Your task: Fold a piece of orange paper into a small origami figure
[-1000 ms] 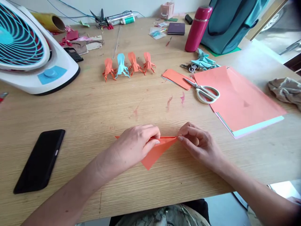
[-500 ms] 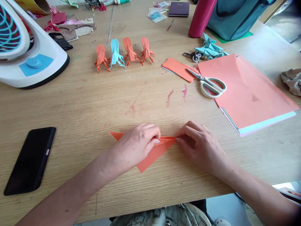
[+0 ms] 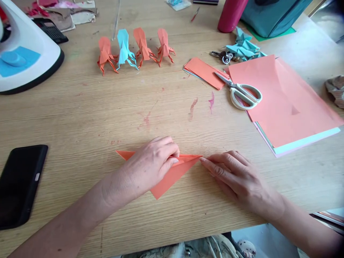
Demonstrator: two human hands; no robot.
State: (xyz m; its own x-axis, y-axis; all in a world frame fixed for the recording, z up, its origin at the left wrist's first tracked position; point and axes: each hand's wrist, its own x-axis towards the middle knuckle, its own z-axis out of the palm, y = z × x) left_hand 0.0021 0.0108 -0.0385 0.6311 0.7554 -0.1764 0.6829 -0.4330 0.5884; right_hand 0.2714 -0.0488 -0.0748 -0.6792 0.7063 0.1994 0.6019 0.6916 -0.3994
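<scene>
1. Work piece: the folded orange paper (image 3: 168, 179) lies on the wooden table (image 3: 129, 118), near the front edge and between the hands. Its long folded edge runs across the far side; one corner points toward the person.
2. Left hand (image 3: 154, 163): curled over the middle of the paper, fingers bent. Thumb and forefinger close on the folded edge and hold it.
3. Right hand (image 3: 239, 177): fingers nearly straight and set close together, fingertips at the paper's right corner. Whether they pinch the corner cannot be told.
4. Scissors (image 3: 239, 91): beyond the right hand, blades on the small orange strips (image 3: 204, 72), handles partly over the large orange sheet (image 3: 292, 96).
5. Paper figures: a row of four stands at the far side. From left to right: orange (image 3: 105, 53), blue (image 3: 124, 48), orange (image 3: 142, 44), orange (image 3: 164, 46).
6. Phone (image 3: 20, 186): flat on the table at left, well apart from the paper, screen dark.
7. Bottle (image 3: 231, 14): magenta, at the far side, just beside the teal bag (image 3: 274, 18).
</scene>
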